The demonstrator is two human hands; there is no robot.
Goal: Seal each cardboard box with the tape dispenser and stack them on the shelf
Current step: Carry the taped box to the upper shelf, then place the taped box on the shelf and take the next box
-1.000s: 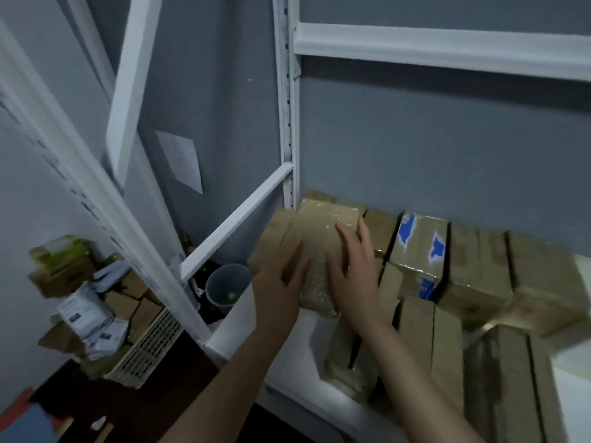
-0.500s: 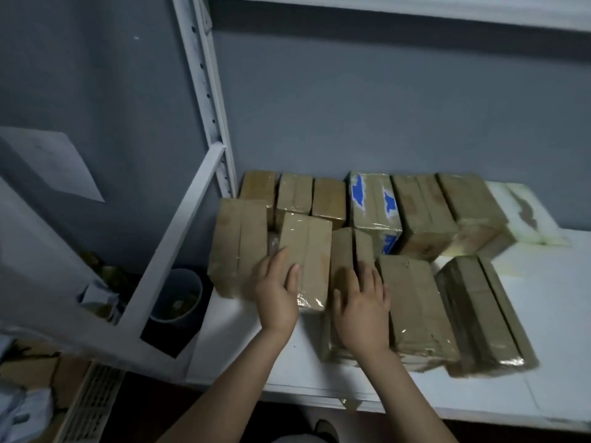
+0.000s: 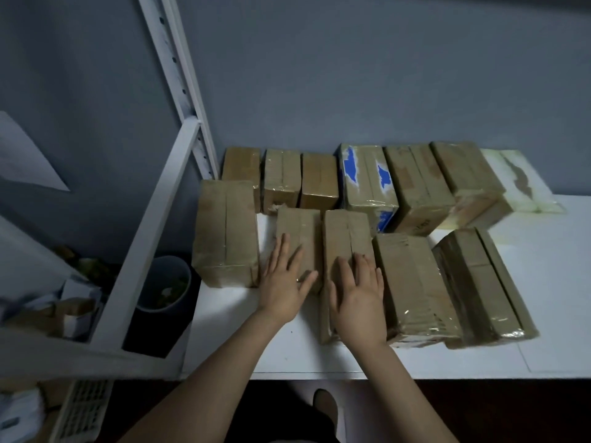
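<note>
Dropped flat now: taped box (image 3: 300,228), shelf (image 3: 559,282) front row. Left hand (image 3: 283,282) flat on it, right hand (image 3: 356,302) flat on next box (image 3: 345,231); best nudge flush.

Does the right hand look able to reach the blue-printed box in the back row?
Probably yes: the right hand lies flat on a front-row box, and the blue-printed box stands just behind it, its top uncovered.

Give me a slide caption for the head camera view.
Stacking: left hand and right hand rest flat on two taped cardboard boxes on the white shelf.
</note>
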